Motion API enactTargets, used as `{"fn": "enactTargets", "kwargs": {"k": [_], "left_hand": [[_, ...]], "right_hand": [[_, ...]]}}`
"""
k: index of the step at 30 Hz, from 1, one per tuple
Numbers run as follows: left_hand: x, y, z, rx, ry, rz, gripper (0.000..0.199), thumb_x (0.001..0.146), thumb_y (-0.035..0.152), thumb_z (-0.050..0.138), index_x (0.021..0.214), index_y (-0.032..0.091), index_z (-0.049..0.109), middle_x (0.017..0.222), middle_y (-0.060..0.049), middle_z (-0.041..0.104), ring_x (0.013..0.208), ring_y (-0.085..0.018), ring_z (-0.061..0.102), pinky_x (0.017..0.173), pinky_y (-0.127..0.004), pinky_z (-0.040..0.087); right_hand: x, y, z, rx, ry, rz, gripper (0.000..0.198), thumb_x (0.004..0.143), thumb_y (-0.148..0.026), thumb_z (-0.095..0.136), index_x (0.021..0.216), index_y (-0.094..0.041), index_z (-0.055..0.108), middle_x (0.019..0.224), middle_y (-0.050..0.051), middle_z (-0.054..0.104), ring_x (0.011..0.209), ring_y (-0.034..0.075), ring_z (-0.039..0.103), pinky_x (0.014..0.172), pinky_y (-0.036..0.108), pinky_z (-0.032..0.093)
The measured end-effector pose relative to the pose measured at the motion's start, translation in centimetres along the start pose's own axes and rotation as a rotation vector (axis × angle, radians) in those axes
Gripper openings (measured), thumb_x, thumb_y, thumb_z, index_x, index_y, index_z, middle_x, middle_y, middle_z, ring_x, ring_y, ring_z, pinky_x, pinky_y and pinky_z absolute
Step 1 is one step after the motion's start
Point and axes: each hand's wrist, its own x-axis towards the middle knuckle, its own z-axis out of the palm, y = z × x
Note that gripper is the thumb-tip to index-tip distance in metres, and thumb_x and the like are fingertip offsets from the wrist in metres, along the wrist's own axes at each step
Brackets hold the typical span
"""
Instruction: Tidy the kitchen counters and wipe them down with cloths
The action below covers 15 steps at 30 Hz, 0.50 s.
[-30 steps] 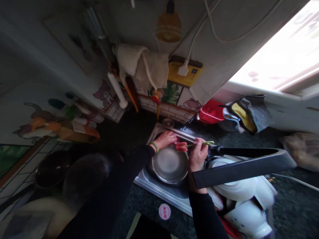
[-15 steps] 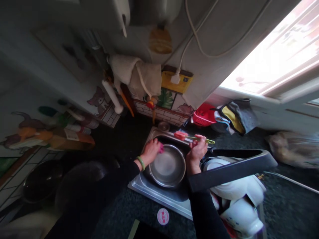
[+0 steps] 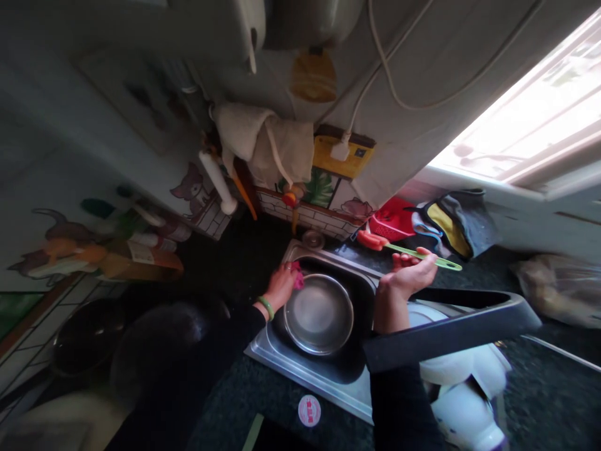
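My left hand (image 3: pixel 280 284), with a green bangle at its wrist, is closed on a pink cloth (image 3: pixel 297 275) at the upper left rim of a round steel basin (image 3: pixel 319 315). That basin stands in the metal sink (image 3: pixel 359 369). To the right, my right hand (image 3: pixel 407 282) is raised above the sink's edge, fingers closed round a green-handled tool with a red head (image 3: pixel 374 240). The exact kind of tool is not clear. A long black bent bar (image 3: pixel 446 341) crosses over my right forearm.
White bowls (image 3: pixel 462 413) are piled right of the sink, partly under the black bar. Behind are a red mesh basket (image 3: pixel 392 219) and grey-yellow cloths (image 3: pixel 446 225). A plastic bag (image 3: pixel 558 282) lies far right. Dark pans (image 3: pixel 89 338) stand at left.
My right hand has moved right and slightly up with the green-handled tool, away from the basin. My left hand stays at the basin rim with the pink cloth.
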Motion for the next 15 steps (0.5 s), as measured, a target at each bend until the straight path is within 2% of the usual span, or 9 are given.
{"fn": "enactTargets", "kwargs": {"k": [3, 7, 12, 15], "left_hand": [[0.5, 0.1, -0.1, 0.079, -0.029, 0.024, 0.028, 0.091, 0.012, 0.055, 0.112, 0.017, 0.071, 0.128, -0.014, 0.066, 0.111, -0.026, 0.062, 0.093, -0.036, 0.051], [1.1, -0.1, -0.1, 0.044, 0.003, 0.037, 0.036, 0.09, 0.012, 0.056, 0.123, 0.021, 0.068, 0.125, -0.011, 0.066, 0.103, -0.024, 0.065, 0.091, -0.034, 0.051], [0.8, -0.7, 0.7, 0.106, 0.003, 0.024, 0.051, 0.086, 0.007, 0.056, 0.133, 0.024, 0.063, 0.13, -0.012, 0.063, 0.109, -0.025, 0.063, 0.091, -0.035, 0.052], [0.7, -0.9, 0.9, 0.056, 0.01, 0.02, 0.05, 0.085, 0.006, 0.056, 0.131, 0.024, 0.064, 0.128, -0.012, 0.063, 0.111, -0.025, 0.062, 0.094, -0.036, 0.051]], "right_hand": [[-0.6, 0.7, -0.7, -0.028, -0.06, 0.012, 0.034, 0.093, -0.057, 0.036, 0.095, -0.026, 0.05, 0.075, -0.003, 0.04, 0.069, 0.017, 0.059, 0.073, 0.037, 0.061], [-0.9, 1.0, -0.4, 0.071, -0.082, -0.079, 0.029, 0.092, -0.053, 0.041, 0.098, -0.026, 0.048, 0.078, -0.004, 0.042, 0.078, 0.018, 0.067, 0.083, 0.039, 0.062], [-1.2, 0.8, 2.5, 0.034, -0.229, -0.189, 0.032, 0.095, -0.046, 0.041, 0.112, -0.022, 0.054, 0.092, 0.004, 0.062, 0.094, 0.021, 0.073, 0.091, 0.041, 0.06], [-1.1, 1.3, 4.7, -0.072, -0.321, -0.287, 0.038, 0.096, -0.044, 0.043, 0.121, -0.02, 0.057, 0.108, 0.009, 0.068, 0.104, 0.022, 0.071, 0.095, 0.041, 0.057]]}}
